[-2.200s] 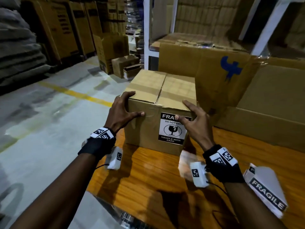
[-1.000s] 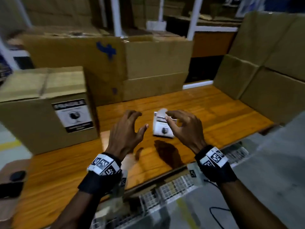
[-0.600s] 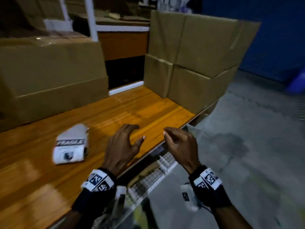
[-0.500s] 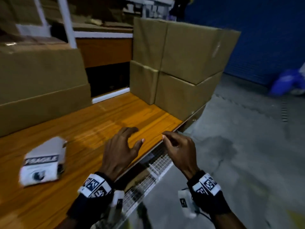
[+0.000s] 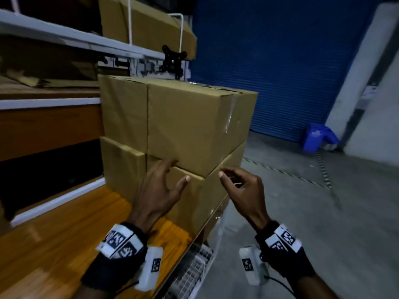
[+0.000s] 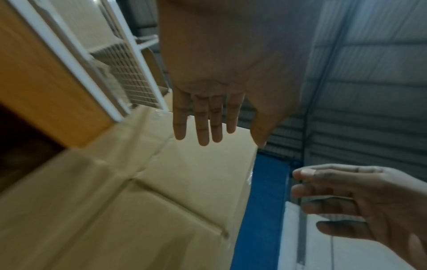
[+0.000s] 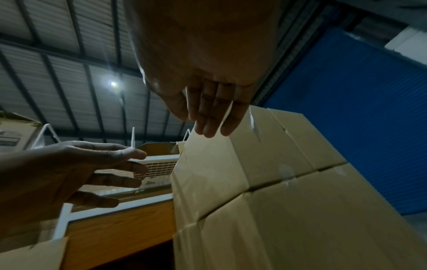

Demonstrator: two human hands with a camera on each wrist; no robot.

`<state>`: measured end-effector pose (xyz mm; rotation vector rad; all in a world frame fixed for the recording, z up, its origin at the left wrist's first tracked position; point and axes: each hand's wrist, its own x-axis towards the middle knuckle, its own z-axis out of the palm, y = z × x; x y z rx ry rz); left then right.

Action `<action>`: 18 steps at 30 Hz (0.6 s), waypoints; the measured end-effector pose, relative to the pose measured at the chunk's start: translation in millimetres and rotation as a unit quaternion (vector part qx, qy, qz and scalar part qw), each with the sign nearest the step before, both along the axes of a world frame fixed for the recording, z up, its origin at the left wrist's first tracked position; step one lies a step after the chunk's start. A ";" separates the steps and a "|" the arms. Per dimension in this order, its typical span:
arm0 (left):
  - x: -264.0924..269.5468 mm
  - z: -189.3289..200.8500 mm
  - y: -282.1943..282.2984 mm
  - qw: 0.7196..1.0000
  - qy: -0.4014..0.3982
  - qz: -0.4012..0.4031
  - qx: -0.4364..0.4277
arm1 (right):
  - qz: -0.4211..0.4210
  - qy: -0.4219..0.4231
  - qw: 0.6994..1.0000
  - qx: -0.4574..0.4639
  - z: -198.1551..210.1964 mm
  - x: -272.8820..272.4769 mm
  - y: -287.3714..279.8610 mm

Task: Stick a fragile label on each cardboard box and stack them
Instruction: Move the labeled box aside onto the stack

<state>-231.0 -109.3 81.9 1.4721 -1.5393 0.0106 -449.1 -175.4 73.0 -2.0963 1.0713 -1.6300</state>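
Head view, centre frame: both hands empty, left hand spread, right hand loosely curled, near top box. Best gripped square at opposite sides, lifted level.

At frame centre we see a stack of cardboard boxes blocking the far end of the wooden table. We find open room over the table at lower left and above the concrete floor on the right. A shelf rack closes off the upper left.
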 end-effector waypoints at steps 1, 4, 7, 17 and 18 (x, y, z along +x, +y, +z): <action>-5.7 11.1 -19.5 1.000 -0.008 -0.006 -0.014 | -0.004 -0.002 1.000 -0.005 9.5 -4.0 -19.1; -27.3 44.8 -66.7 0.998 -0.048 0.006 -0.040 | -0.008 -0.037 0.999 -0.002 32.2 -16.1 -72.3; -47.7 77.7 -107.9 0.994 -0.068 0.039 -0.071 | 0.001 -0.062 0.998 0.003 49.7 -25.6 -124.3; -86.1 120.0 -181.2 0.974 -0.099 0.193 -0.073 | 0.087 -0.034 0.996 -0.009 108.2 -40.0 -278.3; -86.9 120.7 -181.4 0.973 -0.087 0.205 -0.064 | 0.097 -0.025 0.995 -0.006 112.9 -39.2 -289.1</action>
